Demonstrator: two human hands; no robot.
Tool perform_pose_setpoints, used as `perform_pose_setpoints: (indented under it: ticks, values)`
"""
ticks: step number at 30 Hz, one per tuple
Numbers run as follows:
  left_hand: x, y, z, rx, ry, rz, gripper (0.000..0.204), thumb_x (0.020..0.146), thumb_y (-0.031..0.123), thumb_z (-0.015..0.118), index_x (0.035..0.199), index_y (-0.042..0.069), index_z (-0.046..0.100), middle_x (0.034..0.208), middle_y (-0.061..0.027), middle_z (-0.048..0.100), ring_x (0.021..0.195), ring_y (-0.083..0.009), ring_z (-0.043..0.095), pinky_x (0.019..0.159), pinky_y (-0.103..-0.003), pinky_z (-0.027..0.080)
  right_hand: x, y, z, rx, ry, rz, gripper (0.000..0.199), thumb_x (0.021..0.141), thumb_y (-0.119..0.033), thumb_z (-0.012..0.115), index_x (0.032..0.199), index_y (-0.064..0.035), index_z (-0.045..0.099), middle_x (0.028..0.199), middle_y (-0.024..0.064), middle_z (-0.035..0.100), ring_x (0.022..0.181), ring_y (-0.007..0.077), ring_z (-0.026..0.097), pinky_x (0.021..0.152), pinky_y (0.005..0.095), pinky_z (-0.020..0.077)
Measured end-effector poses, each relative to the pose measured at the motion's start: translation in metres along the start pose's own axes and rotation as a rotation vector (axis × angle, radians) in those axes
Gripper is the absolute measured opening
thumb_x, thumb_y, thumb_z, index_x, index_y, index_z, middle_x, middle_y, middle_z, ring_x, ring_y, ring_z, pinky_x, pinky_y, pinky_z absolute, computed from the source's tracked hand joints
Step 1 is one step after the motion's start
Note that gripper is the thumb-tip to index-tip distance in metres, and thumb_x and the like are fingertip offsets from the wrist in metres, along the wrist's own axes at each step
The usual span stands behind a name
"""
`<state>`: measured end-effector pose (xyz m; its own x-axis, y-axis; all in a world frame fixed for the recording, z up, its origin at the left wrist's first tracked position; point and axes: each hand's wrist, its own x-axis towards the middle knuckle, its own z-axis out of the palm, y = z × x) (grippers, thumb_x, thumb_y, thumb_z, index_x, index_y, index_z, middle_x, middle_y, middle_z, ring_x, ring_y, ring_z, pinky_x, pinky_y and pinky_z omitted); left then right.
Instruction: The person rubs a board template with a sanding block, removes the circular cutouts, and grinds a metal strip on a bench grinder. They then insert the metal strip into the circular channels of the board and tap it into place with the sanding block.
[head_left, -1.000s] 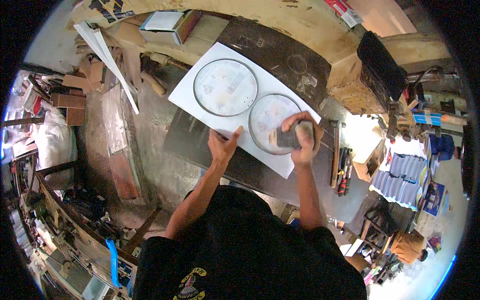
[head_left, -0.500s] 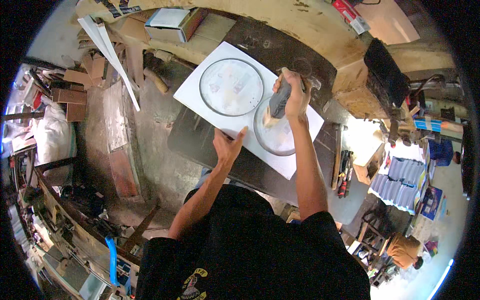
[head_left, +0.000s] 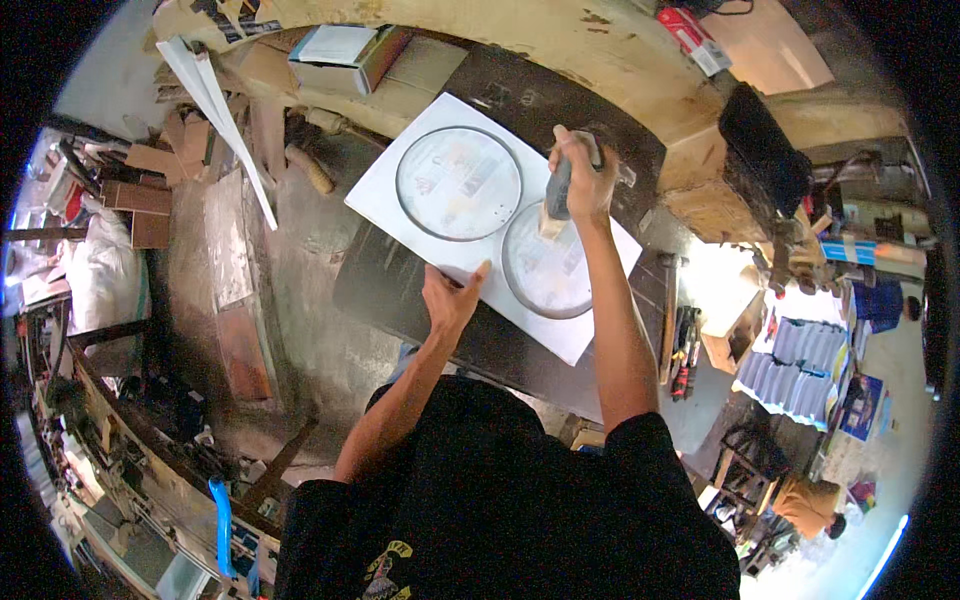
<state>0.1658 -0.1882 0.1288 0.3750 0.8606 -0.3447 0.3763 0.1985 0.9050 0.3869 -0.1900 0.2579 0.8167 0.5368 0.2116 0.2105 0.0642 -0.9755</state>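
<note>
A white board (head_left: 452,262) lies at an angle on the dark tabletop. On its face are two round shapes edged in dark grey: a left circle (head_left: 459,183) and a right circle (head_left: 545,280), with faint marks and whitish dust inside. My right hand (head_left: 588,178) wraps round a dark-bodied brush (head_left: 557,194), its pale bristle end down at the upper left part of the right circle. My left hand (head_left: 455,296) pinches the board's near edge between the circles, thumb on top and fingers mostly hidden beneath.
Pliers-like hand tools (head_left: 685,350) and a hammer (head_left: 671,290) lie right of the board. A wooden box (head_left: 702,175) stands at the far right, and a carton (head_left: 347,50) sits at the far left. White strips (head_left: 220,120) lean on the left. A person (head_left: 807,505) is at lower right.
The brush and my right hand have shifted slightly up and left within the right circle. The board sits a little lower in view, and my left hand keeps its hold.
</note>
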Motion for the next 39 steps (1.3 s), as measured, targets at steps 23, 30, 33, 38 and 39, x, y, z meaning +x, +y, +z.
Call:
perform_pose_setpoints:
  ticks: [23, 30, 33, 38, 39]
  values:
    - [0.016, 0.043, -0.093, -0.124, -0.062, 0.125, 0.048, 0.075, 0.012, 0.084, 0.108, -0.007, 0.056, 0.1, -0.0187, 0.07, 0.083, -0.0208, 0.07, 0.071, -0.033, 0.058, -0.056, 0.007, -0.055, 0.425, -0.098, 0.071, 0.02, 0.092, -0.024, 0.054, 0.09, -0.0056, 0.06, 0.08, 0.0029, 0.061, 0.075, 0.0135, 0.056, 0.075, 0.0305, 0.0447]
    - [0.012, 0.048, -0.069, -0.212, -0.08, 0.035, 0.045, 0.076, 0.007, 0.082, 0.108, -0.005, 0.053, 0.101, -0.0171, 0.068, 0.086, -0.0204, 0.068, 0.073, -0.03, 0.056, -0.082, -0.074, -0.074, 0.543, -0.151, -0.151, 0.035, 0.084, -0.021, 0.058, 0.108, 0.0024, 0.049, 0.085, 0.0122, 0.056, 0.078, 0.0231, 0.055, 0.075, 0.0391, 0.0461]
    - [0.02, 0.034, -0.05, -0.21, -0.026, 0.199, 0.044, 0.076, 0.005, 0.081, 0.109, -0.004, 0.055, 0.1, -0.0149, 0.068, 0.086, -0.0204, 0.067, 0.073, -0.031, 0.055, -0.102, -0.035, -0.1, 0.241, -0.08, -0.186, 0.035, 0.084, -0.022, 0.058, 0.107, 0.0031, 0.05, 0.086, 0.014, 0.057, 0.079, 0.0237, 0.055, 0.076, 0.0393, 0.0465]
    - [0.025, 0.037, -0.035, -0.171, -0.024, 0.218, 0.045, 0.078, 0.008, 0.081, 0.115, 0.001, 0.057, 0.104, -0.0063, 0.067, 0.086, -0.0164, 0.064, 0.07, -0.031, 0.054, -0.108, -0.013, -0.098, 0.383, -0.052, -0.179, 0.029, 0.092, -0.027, 0.056, 0.106, -0.0019, 0.054, 0.092, 0.0121, 0.06, 0.088, 0.0222, 0.057, 0.081, 0.0349, 0.0462]
    - [0.024, 0.047, -0.03, -0.171, -0.032, 0.221, 0.045, 0.078, 0.008, 0.081, 0.115, 0.001, 0.057, 0.104, -0.0063, 0.067, 0.086, -0.0164, 0.064, 0.07, -0.031, 0.054, -0.103, -0.023, -0.1, 0.427, -0.072, -0.2, 0.028, 0.091, -0.025, 0.056, 0.106, -0.0019, 0.054, 0.09, 0.0118, 0.061, 0.085, 0.022, 0.057, 0.08, 0.034, 0.0465]
